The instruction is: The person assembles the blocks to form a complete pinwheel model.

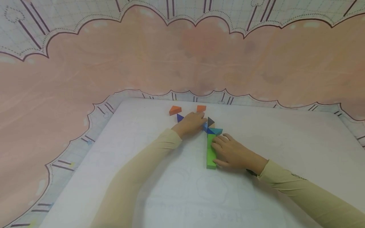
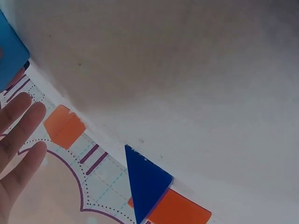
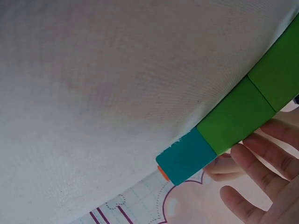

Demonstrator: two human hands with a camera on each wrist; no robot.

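White worktop [image 1: 171, 190], green rectangular blocks [image 1: 210, 155].
Our relaxed right fingers [image 3: 259, 172] touch them, perhaps for alignment; left fingers [image 2: 23, 125] spread loosely.

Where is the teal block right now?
In the head view, the teal block lies right of centre, at the far end of the green blocks, just beyond the right hand.

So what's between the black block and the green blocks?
The head view shows a teal block, a dark blue block and an unclear tan sliver.
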